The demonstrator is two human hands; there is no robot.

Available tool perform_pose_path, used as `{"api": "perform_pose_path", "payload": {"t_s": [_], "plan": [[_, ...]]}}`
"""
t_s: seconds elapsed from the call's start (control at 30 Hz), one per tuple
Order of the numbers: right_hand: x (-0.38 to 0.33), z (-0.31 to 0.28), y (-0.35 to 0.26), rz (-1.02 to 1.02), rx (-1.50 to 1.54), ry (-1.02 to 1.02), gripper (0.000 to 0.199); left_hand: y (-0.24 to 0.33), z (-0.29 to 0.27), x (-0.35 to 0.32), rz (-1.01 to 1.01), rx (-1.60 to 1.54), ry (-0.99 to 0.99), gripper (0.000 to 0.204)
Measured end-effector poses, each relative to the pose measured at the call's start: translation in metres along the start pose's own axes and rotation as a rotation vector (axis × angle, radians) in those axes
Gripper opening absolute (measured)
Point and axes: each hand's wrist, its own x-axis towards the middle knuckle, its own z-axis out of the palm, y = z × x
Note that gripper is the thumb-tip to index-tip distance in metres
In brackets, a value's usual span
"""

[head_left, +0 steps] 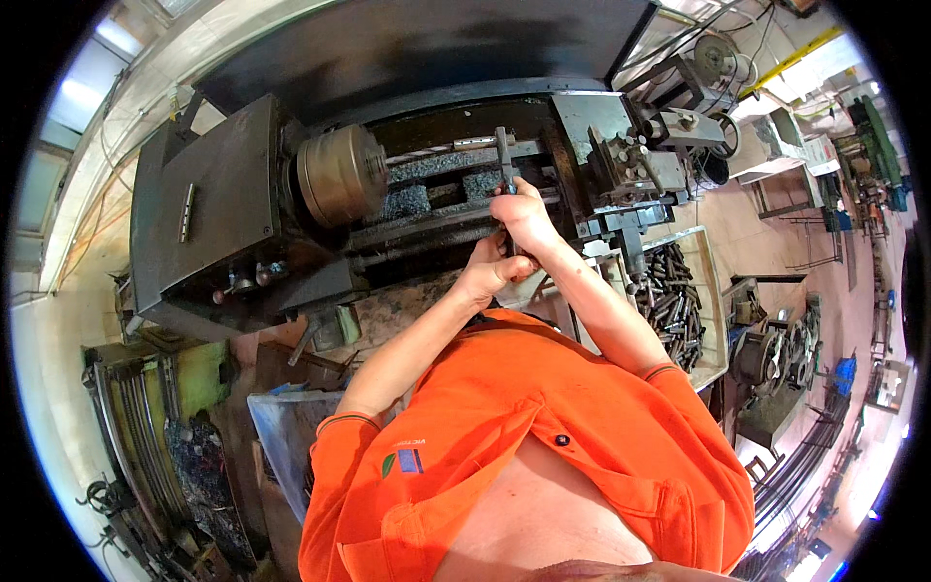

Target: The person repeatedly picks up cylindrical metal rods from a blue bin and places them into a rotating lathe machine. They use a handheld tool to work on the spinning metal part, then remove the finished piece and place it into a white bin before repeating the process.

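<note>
Both my hands are together over the front edge of a lathe bed [427, 233]. My right hand [526, 221] is closed around a narrow grey metal tool [503, 150], whose upper end sticks out beyond the fingers over the bed. Just below and to the left, my left hand [493, 274] is curled at the lower end of the same tool. The fingers cover much of it, so its exact kind cannot be made out. To the left of the hands sits the round lathe chuck [339, 177], with grey metal chips [405, 202] lying in the bed beside it.
The headstock [218, 209] with its levers stands left. At right are the tool post [628, 163] and the tailstock [687, 126]. A crate [715, 291] of dark metal pins is by my right elbow. Behind the bed rises a dark splash guard [436, 53].
</note>
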Motion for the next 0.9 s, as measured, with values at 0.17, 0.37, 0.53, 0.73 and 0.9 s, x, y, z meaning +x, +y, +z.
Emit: {"api": "perform_pose_path", "payload": {"t_s": [0.17,0.37,0.53,0.73,0.9], "plan": [[0.007,0.015,-0.001,0.074,-0.029,-0.084,0.026,0.010,-0.004,-0.011,0.038,0.017,0.055,0.038],[0.018,0.045,0.009,-0.016,-0.312,-0.213,0.041,0.010,-0.026,-0.026,0.050,0.033,0.152,0.034],[0.014,0.059,0.004,0.078,-0.276,-0.161,0.043,0.014,-0.028,-0.034,0.097,0.035,0.220,0.030],[0.007,0.035,-0.002,0.063,-0.083,-0.106,0.016,0.003,-0.027,-0.016,0.072,0.013,0.098,0.034],[0.002,0.059,-0.016,0.202,-0.094,-0.142,0.023,0.006,-0.041,-0.027,0.136,-0.005,0.174,0.032]]}}
